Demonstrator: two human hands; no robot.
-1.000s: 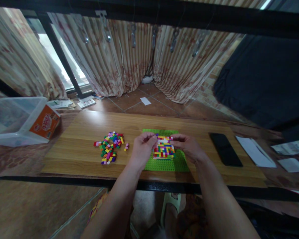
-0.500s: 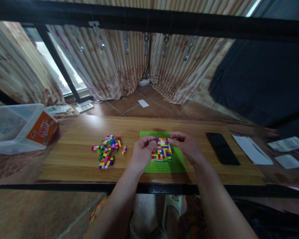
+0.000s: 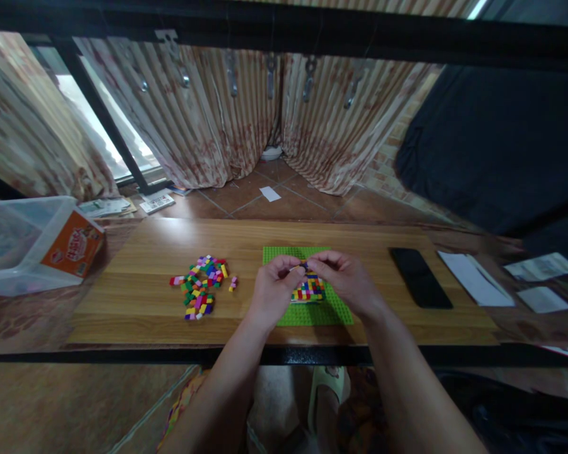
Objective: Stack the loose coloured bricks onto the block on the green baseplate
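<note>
A green studded baseplate (image 3: 332, 308) lies on the wooden table (image 3: 132, 296), carrying a square block of many-coloured small bricks (image 3: 307, 290). My left hand (image 3: 272, 291) and my right hand (image 3: 343, 279) meet over the block's far edge, fingertips pinched together on a small brick (image 3: 303, 267) between them. Both hands hide much of the block. A loose pile of coloured bricks (image 3: 200, 292) lies on the table left of my left hand.
A black phone (image 3: 420, 277) lies right of the baseplate, with white papers (image 3: 476, 278) beyond it. At the far left stands a clear plastic bin (image 3: 14, 243) with an orange box (image 3: 73, 244). Curtains (image 3: 246, 120) and a tiled floor lie behind the table.
My hands have drawn together from the block's two sides to its far edge, now pinching a small brick between them. The view has shifted slightly.
</note>
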